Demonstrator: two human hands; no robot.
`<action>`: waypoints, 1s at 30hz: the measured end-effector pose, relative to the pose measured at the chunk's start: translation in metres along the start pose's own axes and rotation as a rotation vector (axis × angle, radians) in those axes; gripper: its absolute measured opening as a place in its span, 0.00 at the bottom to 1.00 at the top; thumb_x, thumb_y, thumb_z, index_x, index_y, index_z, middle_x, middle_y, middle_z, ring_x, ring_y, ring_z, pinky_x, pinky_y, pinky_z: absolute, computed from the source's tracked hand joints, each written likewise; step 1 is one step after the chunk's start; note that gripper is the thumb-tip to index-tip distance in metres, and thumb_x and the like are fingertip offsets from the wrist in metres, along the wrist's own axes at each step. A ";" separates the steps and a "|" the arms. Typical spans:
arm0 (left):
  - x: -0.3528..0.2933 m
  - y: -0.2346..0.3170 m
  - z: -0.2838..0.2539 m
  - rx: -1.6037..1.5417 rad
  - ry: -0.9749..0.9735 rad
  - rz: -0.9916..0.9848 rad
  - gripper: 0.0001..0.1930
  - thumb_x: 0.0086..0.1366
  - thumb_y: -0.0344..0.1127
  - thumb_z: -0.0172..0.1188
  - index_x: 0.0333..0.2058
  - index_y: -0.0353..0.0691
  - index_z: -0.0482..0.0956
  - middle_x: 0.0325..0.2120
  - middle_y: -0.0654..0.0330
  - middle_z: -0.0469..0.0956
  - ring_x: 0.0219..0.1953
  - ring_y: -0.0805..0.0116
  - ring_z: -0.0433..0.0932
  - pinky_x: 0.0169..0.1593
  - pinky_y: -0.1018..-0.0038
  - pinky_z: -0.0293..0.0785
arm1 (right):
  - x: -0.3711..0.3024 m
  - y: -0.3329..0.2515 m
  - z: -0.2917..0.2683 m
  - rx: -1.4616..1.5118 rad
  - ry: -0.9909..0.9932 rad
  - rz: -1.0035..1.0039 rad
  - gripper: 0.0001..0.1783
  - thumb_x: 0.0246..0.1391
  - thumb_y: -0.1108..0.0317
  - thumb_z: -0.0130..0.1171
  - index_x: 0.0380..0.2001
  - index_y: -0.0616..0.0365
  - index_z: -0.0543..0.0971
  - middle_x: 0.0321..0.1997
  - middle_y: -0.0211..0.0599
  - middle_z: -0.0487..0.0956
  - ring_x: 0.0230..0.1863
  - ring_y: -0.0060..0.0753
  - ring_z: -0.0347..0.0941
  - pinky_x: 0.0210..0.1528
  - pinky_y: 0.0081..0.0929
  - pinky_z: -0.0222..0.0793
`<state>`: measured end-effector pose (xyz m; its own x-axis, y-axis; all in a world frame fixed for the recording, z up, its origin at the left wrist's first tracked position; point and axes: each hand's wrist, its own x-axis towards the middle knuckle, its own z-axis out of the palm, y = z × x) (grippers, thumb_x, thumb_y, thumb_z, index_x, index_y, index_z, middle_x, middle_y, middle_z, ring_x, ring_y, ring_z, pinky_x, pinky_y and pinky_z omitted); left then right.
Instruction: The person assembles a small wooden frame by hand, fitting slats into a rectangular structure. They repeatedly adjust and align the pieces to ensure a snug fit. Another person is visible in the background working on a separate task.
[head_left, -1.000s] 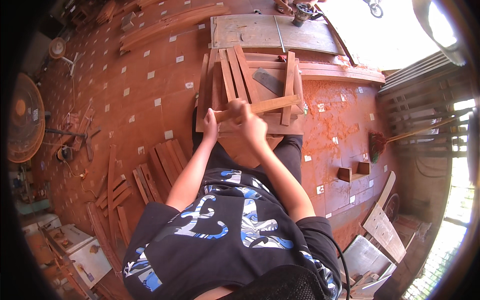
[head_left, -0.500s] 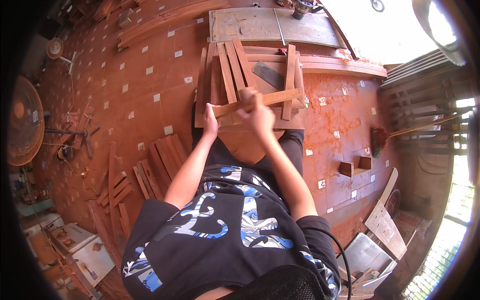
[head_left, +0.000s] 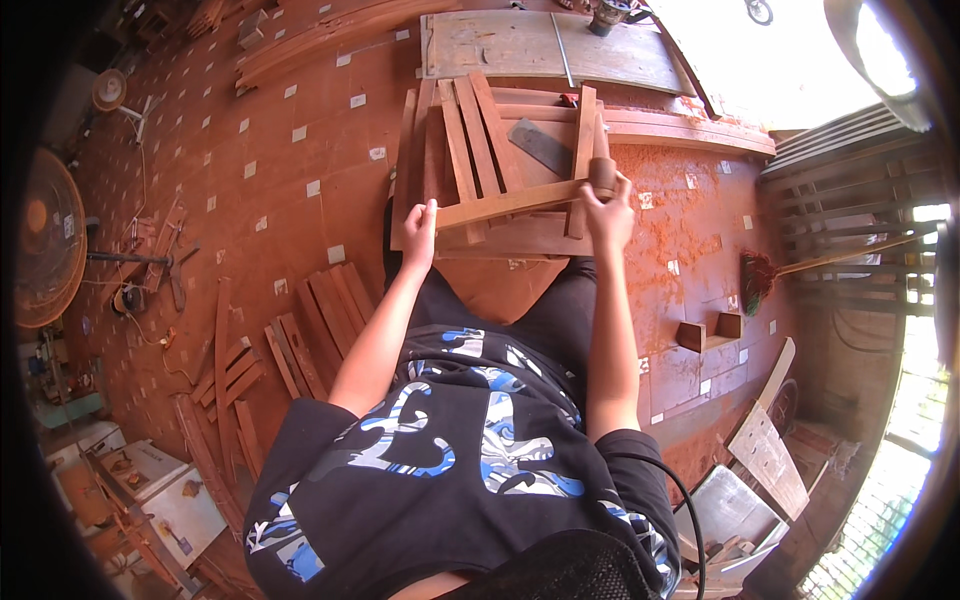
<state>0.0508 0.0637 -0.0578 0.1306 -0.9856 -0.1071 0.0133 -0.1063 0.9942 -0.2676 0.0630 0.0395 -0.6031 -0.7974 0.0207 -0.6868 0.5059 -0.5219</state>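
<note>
My left hand is closed round the left end of a wooden strip, which slants up to the right across the low workbench. At the strip's far right end, my right hand grips a small brown block with rounded edges, like a sanding block. Whether its face touches the strip is hidden. Under and beyond the strip several more wooden strips lie side by side, with a single upright-lying strip at the right. Between them rests a flat grey metal plate.
A wide wooden board lies beyond the bench. Long planks stretch to the right. Cut wood pieces lie on the tiled floor at left, near a standing fan. A broom and a small wooden bracket are at right.
My right hand has slid with the brown block from the middle of the strip to its right end. My left hand keeps its hold at the left end.
</note>
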 end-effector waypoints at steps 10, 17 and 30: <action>-0.008 0.070 0.034 1.137 0.230 0.639 0.28 0.53 0.52 0.74 0.47 0.44 0.78 0.47 0.55 0.76 0.56 0.54 0.72 0.55 0.56 0.69 | -0.002 0.066 -0.026 1.595 -0.454 0.458 0.24 0.55 0.59 0.60 0.55 0.55 0.75 0.51 0.38 0.83 0.44 0.34 0.81 0.43 0.30 0.77; -0.019 0.060 0.131 1.365 -0.606 0.805 0.45 0.66 0.61 0.56 0.73 0.41 0.52 0.75 0.54 0.47 0.77 0.49 0.39 0.74 0.39 0.33 | -0.005 0.061 -0.034 1.652 -0.433 0.335 0.23 0.56 0.64 0.58 0.55 0.57 0.76 0.52 0.37 0.82 0.46 0.36 0.81 0.48 0.32 0.78; -0.042 0.067 0.120 1.196 -0.464 0.620 0.42 0.65 0.53 0.59 0.70 0.34 0.57 0.73 0.52 0.55 0.76 0.60 0.50 0.76 0.52 0.40 | -0.009 0.073 -0.042 1.821 -0.355 0.391 0.23 0.55 0.65 0.59 0.54 0.56 0.75 0.54 0.37 0.80 0.49 0.40 0.79 0.54 0.40 0.73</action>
<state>-0.0728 0.0820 0.0133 -0.5290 -0.8408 0.1154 -0.7865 0.5367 0.3056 -0.3294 0.1207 0.0376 -0.3343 -0.8813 -0.3340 0.7975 -0.0756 -0.5986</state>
